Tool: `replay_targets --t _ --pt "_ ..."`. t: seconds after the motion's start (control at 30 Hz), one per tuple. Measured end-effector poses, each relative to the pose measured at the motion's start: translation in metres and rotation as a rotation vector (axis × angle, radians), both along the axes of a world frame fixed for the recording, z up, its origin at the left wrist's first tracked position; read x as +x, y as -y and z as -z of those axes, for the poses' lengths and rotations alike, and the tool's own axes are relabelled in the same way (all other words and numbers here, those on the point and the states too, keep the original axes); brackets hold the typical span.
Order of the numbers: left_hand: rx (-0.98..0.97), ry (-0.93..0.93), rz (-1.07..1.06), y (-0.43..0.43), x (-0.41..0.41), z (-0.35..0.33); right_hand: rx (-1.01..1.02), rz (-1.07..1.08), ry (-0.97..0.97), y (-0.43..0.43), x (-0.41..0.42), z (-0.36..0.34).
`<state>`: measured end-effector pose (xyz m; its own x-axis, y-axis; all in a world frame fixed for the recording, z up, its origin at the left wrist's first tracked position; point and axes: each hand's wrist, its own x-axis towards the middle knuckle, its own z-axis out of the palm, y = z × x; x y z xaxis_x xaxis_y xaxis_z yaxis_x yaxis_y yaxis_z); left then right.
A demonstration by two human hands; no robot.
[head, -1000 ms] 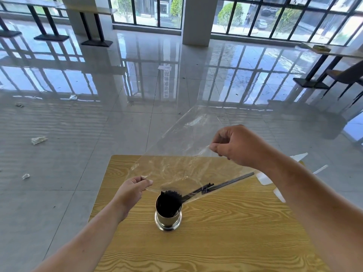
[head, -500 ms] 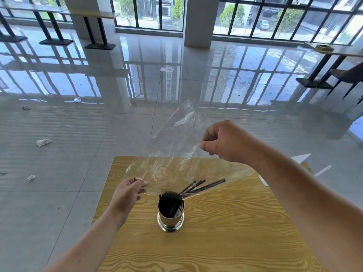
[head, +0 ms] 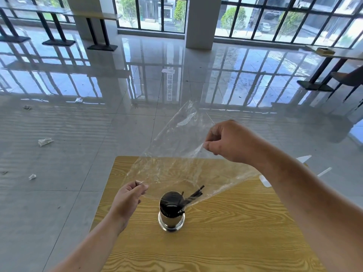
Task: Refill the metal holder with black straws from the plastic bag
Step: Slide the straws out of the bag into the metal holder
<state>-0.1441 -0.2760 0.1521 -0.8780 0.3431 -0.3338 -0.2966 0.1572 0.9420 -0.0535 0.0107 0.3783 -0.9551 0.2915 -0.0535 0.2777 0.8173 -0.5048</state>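
Note:
A round metal holder stands upright on the wooden table, packed with black straws. Above it hangs a clear plastic bag, tilted with its lower corner at the holder's rim. A few black straws lie in that corner, their lower ends reaching into the holder. My left hand pinches the bag's lower left edge beside the holder. My right hand pinches the bag's upper right edge, raised well above the table.
A white object lies at the table's right edge, partly behind my right arm. Crumpled paper scraps lie on the glossy floor at left. Dark tables and a chair stand far off by the windows.
The straws in the bag have slid down toward the holder, so less of them shows in the bag. My right hand has shifted slightly left and tilted the bag steeper.

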Motion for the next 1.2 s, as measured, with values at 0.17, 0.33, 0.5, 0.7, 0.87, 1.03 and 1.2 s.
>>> replay_targets --t 0.17,0.33,0.5,0.7,0.87,1.03,1.2 --pt "0.019 -0.006 -0.005 -0.003 -0.002 -0.003 0.02 -0.007 -0.034 0.003 -0.001 -0.011" --pt "0.026 -0.012 -0.02 -0.006 -0.005 -0.009 0.027 0.002 -0.06 0.003 -0.005 -0.032" --pt "0.057 -0.038 -0.027 -0.007 -0.009 -0.018 -0.001 0.006 -0.093 -0.007 -0.001 -0.045" --pt "0.053 -0.068 0.011 -0.013 -0.015 -0.024 -0.09 0.051 -0.129 -0.033 0.011 -0.041" --pt "0.046 -0.076 0.07 -0.028 -0.018 -0.027 -0.198 0.072 -0.17 -0.057 0.025 -0.039" --pt "0.011 -0.028 0.125 -0.047 -0.019 -0.026 -0.24 0.097 -0.19 -0.067 0.037 -0.027" --pt "-0.033 0.0 0.151 -0.064 -0.019 -0.025 -0.302 0.137 -0.221 -0.078 0.048 -0.013"
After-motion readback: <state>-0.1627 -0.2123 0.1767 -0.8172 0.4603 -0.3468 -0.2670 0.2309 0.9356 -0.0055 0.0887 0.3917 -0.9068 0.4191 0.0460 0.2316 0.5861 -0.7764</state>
